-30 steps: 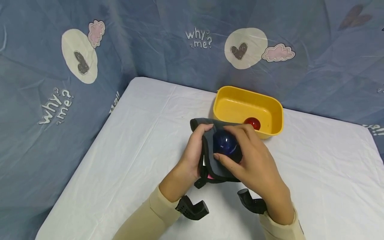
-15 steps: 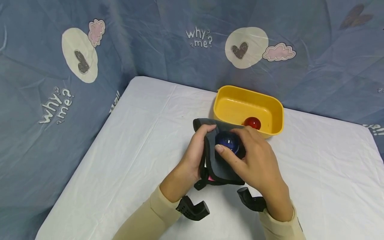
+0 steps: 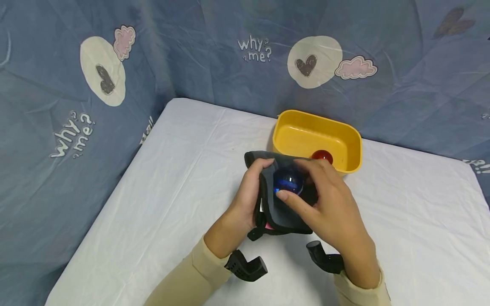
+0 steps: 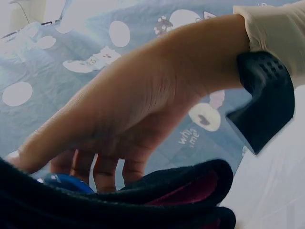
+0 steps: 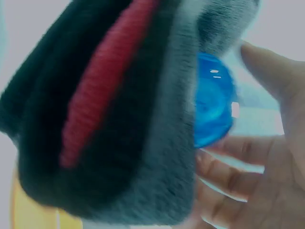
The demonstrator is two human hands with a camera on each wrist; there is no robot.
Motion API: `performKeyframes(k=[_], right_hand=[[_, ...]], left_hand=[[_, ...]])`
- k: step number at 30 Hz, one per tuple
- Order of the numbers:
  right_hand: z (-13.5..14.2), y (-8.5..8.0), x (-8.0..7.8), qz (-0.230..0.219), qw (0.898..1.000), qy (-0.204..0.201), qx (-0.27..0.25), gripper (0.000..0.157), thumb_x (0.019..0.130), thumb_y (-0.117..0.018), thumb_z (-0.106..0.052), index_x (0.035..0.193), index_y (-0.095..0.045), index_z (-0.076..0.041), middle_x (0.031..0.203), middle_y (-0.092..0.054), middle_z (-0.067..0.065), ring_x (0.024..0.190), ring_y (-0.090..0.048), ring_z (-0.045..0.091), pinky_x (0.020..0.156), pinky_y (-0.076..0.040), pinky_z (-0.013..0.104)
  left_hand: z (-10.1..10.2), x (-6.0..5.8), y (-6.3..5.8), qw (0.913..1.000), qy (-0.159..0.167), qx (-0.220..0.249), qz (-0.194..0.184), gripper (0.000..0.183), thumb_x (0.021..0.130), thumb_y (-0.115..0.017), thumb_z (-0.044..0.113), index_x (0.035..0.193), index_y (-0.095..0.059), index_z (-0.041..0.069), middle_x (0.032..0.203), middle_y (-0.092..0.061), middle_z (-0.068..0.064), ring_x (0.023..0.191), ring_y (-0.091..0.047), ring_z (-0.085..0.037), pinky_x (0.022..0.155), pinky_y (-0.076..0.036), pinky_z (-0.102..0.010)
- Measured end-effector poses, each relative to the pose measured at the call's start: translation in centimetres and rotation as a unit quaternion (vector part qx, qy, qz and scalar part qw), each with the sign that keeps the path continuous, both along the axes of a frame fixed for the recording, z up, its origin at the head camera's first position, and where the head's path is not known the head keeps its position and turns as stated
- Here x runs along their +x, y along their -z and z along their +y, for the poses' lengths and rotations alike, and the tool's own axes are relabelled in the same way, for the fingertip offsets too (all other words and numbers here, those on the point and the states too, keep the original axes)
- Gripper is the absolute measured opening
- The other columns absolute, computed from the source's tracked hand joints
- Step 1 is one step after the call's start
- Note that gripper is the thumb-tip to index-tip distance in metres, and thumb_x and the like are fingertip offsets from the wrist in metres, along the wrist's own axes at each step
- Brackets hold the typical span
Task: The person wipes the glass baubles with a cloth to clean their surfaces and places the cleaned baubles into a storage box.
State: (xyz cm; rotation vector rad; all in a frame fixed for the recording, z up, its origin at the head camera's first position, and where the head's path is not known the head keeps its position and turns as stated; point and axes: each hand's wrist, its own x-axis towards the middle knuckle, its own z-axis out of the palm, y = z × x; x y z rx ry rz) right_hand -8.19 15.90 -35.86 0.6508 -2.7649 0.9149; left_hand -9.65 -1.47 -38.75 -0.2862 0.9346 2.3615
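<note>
My left hand (image 3: 242, 199) grips a folded grey fabric pouch (image 3: 287, 219) by its left side, thumb on top and the other fingers hidden beneath. Black binding edges the pouch, and pink lining (image 5: 102, 95) shows between its layers in the right wrist view. A glossy clear-blue ball (image 3: 288, 182) sits against the pouch's grey upper face. My right hand (image 3: 331, 208) curls round this ball, thumb at its near side and fingers at its far right. In the left wrist view the pouch (image 4: 190, 188) hides most of the ball (image 4: 66, 182).
Behind the pouch stands a yellow plastic box (image 3: 354, 148) with a red ball (image 3: 323, 155) inside, partly covered by the right hand. A white cloth (image 3: 183, 178) covers the table, and a blue printed curtain (image 3: 214, 51) hangs at the back and left.
The blue ball has shifted slightly within the right hand's fingers, dipping to the right and then coming back left. The pouch has moved only a little, with the left hand's grip unchanged.
</note>
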Motion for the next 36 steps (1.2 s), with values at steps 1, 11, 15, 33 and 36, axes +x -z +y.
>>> performKeyframes(k=[1, 11, 15, 33, 36], right_hand=[[0.1, -0.2, 0.0, -0.006, 1.000, -0.006, 0.004, 0.070, 0.085, -0.087, -0.043, 0.141, -0.060, -0.014, 0.128, -0.061, 0.003, 0.111, -0.057, 0.024, 0.100, -0.047, 0.048], [0.5, -0.4, 0.0, -0.005, 0.998, -0.050, 0.037, 0.076, 0.084, -0.090, -0.028, 0.150, -0.054, -0.015, 0.140, -0.055, 0.006, 0.121, -0.057, 0.027, 0.107, -0.046, 0.053], [0.4, -0.4, 0.0, 0.000, 0.999, -0.030, 0.035, 0.072, 0.083, -0.090, -0.033, 0.143, -0.057, -0.012, 0.132, -0.059, 0.006, 0.111, -0.061, 0.028, 0.099, -0.051, 0.052], [0.3, 0.6, -0.4, 0.044, 0.999, 0.010, 0.031, 0.054, 0.091, -0.077, -0.048, 0.117, -0.068, -0.002, 0.106, -0.070, 0.011, 0.097, -0.062, 0.029, 0.087, -0.052, 0.048], [0.3, 0.6, -0.4, 0.043, 0.999, 0.018, 0.028, 0.051, 0.091, -0.077, -0.048, 0.113, -0.069, -0.003, 0.100, -0.070, 0.009, 0.093, -0.060, 0.026, 0.082, -0.050, 0.044]], left_hand=[[0.0, 0.0, 0.0, 1.0000, 0.000, 0.000, -0.001, 0.060, 0.101, -0.042, 0.046, 0.151, -0.040, 0.013, 0.140, -0.050, -0.010, 0.117, -0.054, -0.021, 0.105, -0.045, -0.040], [0.1, -0.1, 0.1, 0.9999, -0.012, -0.001, -0.007, 0.062, 0.102, -0.041, 0.043, 0.155, -0.036, 0.013, 0.149, -0.046, -0.012, 0.132, -0.049, -0.023, 0.115, -0.040, -0.043], [0.1, -0.1, 0.1, 1.0000, -0.001, 0.000, -0.008, 0.061, 0.102, -0.041, 0.045, 0.155, -0.036, 0.014, 0.148, -0.046, -0.012, 0.130, -0.050, -0.024, 0.114, -0.040, -0.046], [0.2, 0.1, -0.1, 0.9998, 0.002, -0.014, -0.013, 0.060, 0.101, -0.045, 0.047, 0.151, -0.041, 0.014, 0.142, -0.050, -0.011, 0.121, -0.054, -0.023, 0.111, -0.044, -0.046], [0.2, 0.2, -0.1, 0.9998, 0.003, -0.017, -0.015, 0.061, 0.101, -0.045, 0.047, 0.152, -0.040, 0.013, 0.143, -0.050, -0.012, 0.121, -0.055, -0.023, 0.111, -0.044, -0.047]])
